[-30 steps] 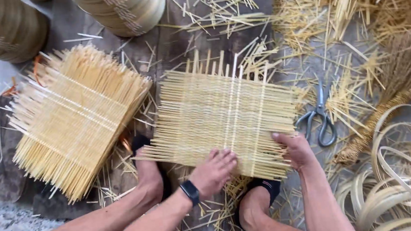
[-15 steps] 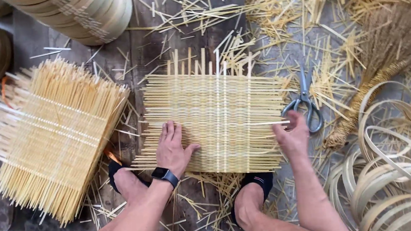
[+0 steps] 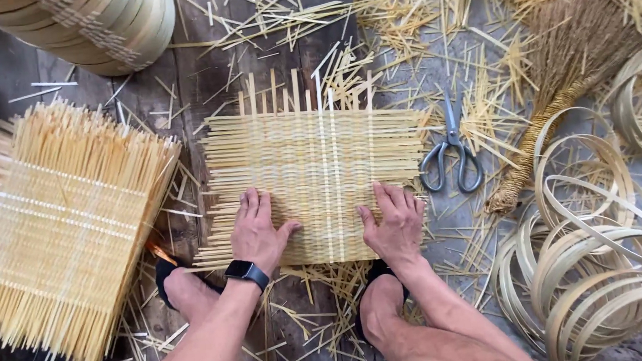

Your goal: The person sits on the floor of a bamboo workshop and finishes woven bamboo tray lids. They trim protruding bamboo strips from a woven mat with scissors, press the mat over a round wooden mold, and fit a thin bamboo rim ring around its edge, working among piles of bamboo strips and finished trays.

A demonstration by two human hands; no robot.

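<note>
A woven bamboo mat (image 3: 311,151) of pale thin strips lies flat on dark planks in front of me. My left hand (image 3: 258,231), with a black watch on its wrist, rests palm down on the mat's near left part, fingers together. My right hand (image 3: 395,224) presses flat on the near right part, fingers slightly spread. Neither hand holds anything. My two feet in black sandals sit just below the mat's near edge.
A stack of finished woven mats (image 3: 57,224) lies at the left. Grey scissors (image 3: 452,155) lie right of the mat. Coiled bamboo hoops (image 3: 595,266) pile at the right, a grass broom (image 3: 559,100) above them, stacked round rims (image 3: 95,30) at top left. Loose splints litter the floor.
Both hands slid inward and down along the mat: the left from its left edge, the right from its right edge. They now lie flat near the middle of the near edge.
</note>
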